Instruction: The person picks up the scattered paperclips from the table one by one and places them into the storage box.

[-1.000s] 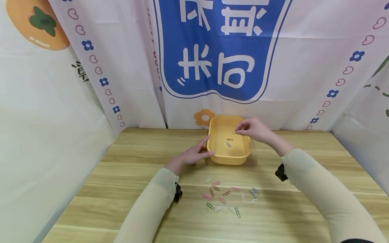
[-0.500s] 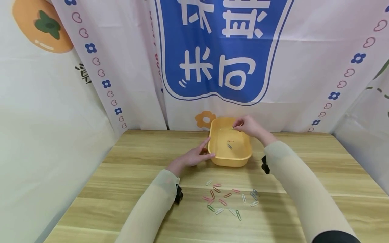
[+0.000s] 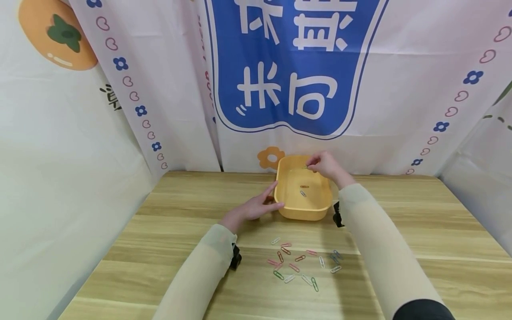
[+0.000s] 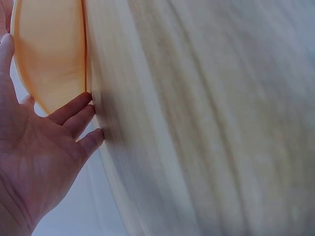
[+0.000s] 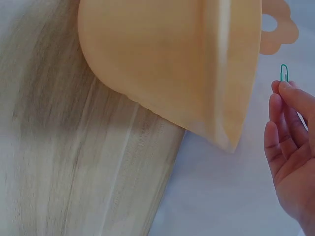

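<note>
A yellow plastic bin stands at the back of the wooden table. Against its left side rests my left hand, its fingers fairly straight and spread along the wall and rim. Over the bin's far right part is my right hand. Its thumb and forefinger pinch a green paper clip, clearly seen in the right wrist view. Inside the bin lie a reddish-orange paper clip and a bluish-grey paper clip. The left wrist view shows my left fingertips at the bin's wall.
Nearer me, several paper clips lie scattered on the table: pink clips, red clips, green clips, white clips and blue clips. A printed white cloth hangs right behind the table.
My right hand, pinching the green paper clip, has shifted slightly left and farther over the bin, its forearm swinging inward. The left hand stays against the bin; the head view has tilted slightly.
</note>
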A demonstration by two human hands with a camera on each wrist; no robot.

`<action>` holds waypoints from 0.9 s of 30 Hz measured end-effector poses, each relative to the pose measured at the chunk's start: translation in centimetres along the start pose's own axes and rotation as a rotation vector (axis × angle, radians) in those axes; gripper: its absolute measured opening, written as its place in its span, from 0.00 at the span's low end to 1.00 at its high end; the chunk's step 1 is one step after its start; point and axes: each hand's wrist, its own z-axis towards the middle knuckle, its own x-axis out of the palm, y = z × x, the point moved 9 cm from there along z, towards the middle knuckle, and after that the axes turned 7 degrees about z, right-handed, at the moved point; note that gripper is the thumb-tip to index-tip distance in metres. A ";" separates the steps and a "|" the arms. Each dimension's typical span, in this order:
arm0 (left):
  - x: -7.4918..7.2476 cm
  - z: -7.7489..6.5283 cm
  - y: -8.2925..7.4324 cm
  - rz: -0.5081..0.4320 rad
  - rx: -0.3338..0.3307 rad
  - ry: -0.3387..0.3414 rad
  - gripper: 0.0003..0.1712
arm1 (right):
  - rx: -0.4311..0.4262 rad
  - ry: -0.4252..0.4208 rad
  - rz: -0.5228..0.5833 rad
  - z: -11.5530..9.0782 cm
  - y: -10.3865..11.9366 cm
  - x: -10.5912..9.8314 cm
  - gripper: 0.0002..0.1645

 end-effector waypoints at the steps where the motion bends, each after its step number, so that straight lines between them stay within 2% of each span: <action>1: 0.0 0.0 0.0 -0.002 -0.001 0.000 0.50 | 0.006 -0.003 -0.003 0.0 -0.1 0.0 0.04; 5: 0.1 0.1 0.1 -0.010 0.001 0.001 0.49 | 0.035 -0.004 -0.024 0.1 -0.6 0.4 0.06; 16: 0.2 0.2 0.0 -0.012 -0.003 0.002 0.48 | 0.047 -0.001 -0.065 0.0 -1.3 0.7 0.12; 27: 0.1 0.4 0.3 0.016 -0.023 -0.003 0.47 | -0.064 0.050 -0.120 -1.0 0.3 1.2 0.08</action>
